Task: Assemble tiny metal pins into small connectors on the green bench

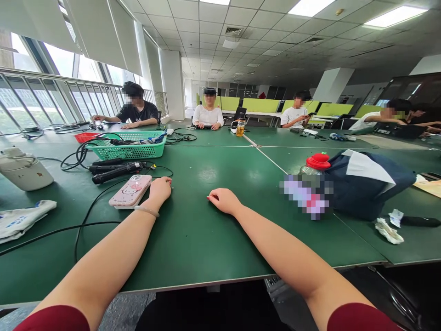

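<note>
My left hand [160, 189] rests on the green table with its fingers curled in, and I see nothing held in it. Close against that wrist, which wears a pale bangle, lies a phone in a pink cartoon case [132, 189] on top of a white object. My right hand [223, 201] lies on the table across a gap of bare green surface, its fingers loosely folded under. No object touches it. The undersides of both hands are hidden.
Left are black cylindrical devices [115, 170], cables, a green basket [129, 146], a white jug [25, 170] and a white cloth [25, 219]. Right are a red-lidded jar [315, 163], a dark blue bag [361, 188] and a crumpled tissue [389, 231]. Several people sit beyond.
</note>
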`<state>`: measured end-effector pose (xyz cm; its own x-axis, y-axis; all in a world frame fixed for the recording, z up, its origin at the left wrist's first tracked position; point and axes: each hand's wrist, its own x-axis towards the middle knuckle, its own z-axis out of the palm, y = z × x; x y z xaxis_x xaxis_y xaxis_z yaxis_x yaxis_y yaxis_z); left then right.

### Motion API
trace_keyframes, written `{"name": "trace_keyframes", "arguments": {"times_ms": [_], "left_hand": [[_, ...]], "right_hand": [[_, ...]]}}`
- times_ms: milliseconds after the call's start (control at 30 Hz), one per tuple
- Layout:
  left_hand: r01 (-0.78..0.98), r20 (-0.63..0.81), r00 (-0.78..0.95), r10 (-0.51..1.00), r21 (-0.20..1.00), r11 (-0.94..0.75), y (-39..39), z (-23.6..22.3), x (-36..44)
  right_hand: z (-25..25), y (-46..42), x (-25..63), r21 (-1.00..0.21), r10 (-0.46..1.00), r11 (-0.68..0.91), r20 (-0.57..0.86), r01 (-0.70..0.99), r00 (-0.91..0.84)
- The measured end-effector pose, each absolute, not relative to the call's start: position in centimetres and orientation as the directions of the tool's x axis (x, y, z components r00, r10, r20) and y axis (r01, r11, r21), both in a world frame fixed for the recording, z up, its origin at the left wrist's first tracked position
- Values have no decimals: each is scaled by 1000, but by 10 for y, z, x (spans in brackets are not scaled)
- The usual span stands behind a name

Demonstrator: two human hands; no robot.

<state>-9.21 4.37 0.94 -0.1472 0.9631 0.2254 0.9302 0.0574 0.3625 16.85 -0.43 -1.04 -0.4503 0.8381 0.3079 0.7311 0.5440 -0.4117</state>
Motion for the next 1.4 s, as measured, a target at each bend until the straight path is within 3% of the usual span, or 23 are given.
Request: {"name": "trace_keyframes", "arguments": {"times_ms": [167,267,367,467,600,733,867,1000,1133,1267,1400], "left_hand": [[886,184,-66,981,464,-27,45,4,-79],[847,166,76,983,509,-151,38,0,-56],[640,176,328,928,681,-356,24,0,-31],[498,297,280,913,768,-402,11,7,-15],[453,343,177,923,804,-386,3,13,-11],[387,230,239,943,869,-310,2,3,-8],[172,107,315,943,971,-168,-1,-5,0],[88,39,256,966,994,-63,-2,-1,0],[227,40,184,982,970,-82,2,1,-6],[394,64,183,981,910,-133,3,1,-10],[363,91,230,969,916,-172,-1,1,-9]], "right_hand": [[-9,-2,166,-480,848,530,277,699,-453],[-7,-1,165,-488,864,501,234,715,-446],[-7,0,164,-466,867,495,214,734,-449],[-8,1,164,-445,868,496,217,746,-447],[-9,2,163,-454,890,455,199,766,-411],[-9,1,162,-417,881,472,203,777,-427],[-8,1,164,-421,867,497,225,758,-444],[-9,1,165,-485,864,501,228,717,-450],[-9,1,168,-621,878,460,214,635,-427],[-8,2,171,-861,935,269,126,432,-331],[-6,1,169,-980,966,102,57,170,-253]]}}
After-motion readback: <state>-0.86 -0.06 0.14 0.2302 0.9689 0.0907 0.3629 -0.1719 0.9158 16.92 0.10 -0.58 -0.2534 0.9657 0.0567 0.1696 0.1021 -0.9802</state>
